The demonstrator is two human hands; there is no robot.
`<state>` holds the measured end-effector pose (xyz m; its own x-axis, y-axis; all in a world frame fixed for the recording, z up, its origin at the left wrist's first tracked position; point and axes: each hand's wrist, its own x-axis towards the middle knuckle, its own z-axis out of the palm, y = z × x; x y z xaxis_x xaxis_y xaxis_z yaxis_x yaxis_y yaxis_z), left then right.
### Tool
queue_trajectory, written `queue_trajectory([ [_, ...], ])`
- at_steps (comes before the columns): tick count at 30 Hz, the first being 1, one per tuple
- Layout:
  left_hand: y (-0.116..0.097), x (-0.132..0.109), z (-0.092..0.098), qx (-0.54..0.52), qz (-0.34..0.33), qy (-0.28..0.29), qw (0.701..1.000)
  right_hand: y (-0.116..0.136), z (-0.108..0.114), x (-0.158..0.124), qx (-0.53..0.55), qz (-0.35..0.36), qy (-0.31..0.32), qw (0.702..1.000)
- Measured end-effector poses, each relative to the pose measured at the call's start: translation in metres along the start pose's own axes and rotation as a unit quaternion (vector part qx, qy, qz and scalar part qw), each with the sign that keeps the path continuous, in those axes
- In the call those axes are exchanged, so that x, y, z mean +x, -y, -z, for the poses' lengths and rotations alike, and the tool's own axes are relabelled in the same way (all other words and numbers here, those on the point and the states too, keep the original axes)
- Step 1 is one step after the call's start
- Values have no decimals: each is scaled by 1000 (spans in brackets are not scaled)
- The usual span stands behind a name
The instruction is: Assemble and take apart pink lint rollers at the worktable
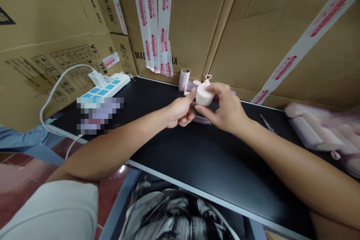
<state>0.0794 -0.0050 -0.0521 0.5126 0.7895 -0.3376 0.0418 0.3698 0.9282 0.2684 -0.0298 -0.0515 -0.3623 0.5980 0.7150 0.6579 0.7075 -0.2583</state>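
Observation:
A small pale pink round cap (204, 95) is held above the black table between my two hands. My right hand (228, 109) grips it from the right, with thumb and fingers around its side. On its left, my left hand (181, 112) pinches the edge with the thumb raised and the other fingers curled in. Just behind stand a clear lilac tube (184, 79) and a lilac-and-pink piece (192, 87). A heart-shaped pink loop (208, 77) shows above the cap. Under my hands lies a lilac translucent part (201, 120), partly covered.
A white power strip (104, 89) with a plugged-in cable sits at the left back. A small screwdriver-like tool (267, 123) lies to the right, near several bagged pale pink cylinders (315, 131). Cardboard walls (194, 18) enclose the black table (180, 157) behind and left.

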Motion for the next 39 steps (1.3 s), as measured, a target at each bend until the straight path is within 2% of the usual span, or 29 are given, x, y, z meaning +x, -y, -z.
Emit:
queue_trajectory([
  [3,-1,1,3,31,21,49,998,-11,-1,2,79,-70,11,994],
  [7,-2,6,7,19,21,57,998,-34,-6,4,156,-99,-14,983],
  [11,0,8,8,15,18,38,999,-57,-17,-3,129,-148,-14,980],
  [14,0,5,6,41,0,21,999,-64,-22,-12,86,-188,27,978],
  [16,-1,3,5,65,-29,9,997,-63,-22,-14,61,-193,47,978],
  [18,-1,3,4,101,-63,-13,993,-59,-19,-14,50,-170,43,983],
  [20,0,2,4,164,-115,-43,979,-54,-15,-11,49,-135,20,989],
  [24,0,2,12,293,-246,-107,918,-48,2,0,36,-109,-34,993],
  [27,-4,4,24,329,-283,-158,887,-54,22,10,3,-137,-57,989],
  [30,-9,9,35,358,-287,-166,873,-64,44,11,-57,-192,-46,979],
  [32,-11,11,40,377,-281,-165,867,-67,54,2,-108,-239,-13,965],
  [34,-10,12,40,397,-277,-161,860,-65,56,-15,-149,-276,69,947],
  [36,-7,10,37,421,-282,-155,848,-56,51,-34,-165,-293,157,929],
  [39,-3,7,29,458,-308,-152,820,-38,39,-55,-162,-298,201,919],
])
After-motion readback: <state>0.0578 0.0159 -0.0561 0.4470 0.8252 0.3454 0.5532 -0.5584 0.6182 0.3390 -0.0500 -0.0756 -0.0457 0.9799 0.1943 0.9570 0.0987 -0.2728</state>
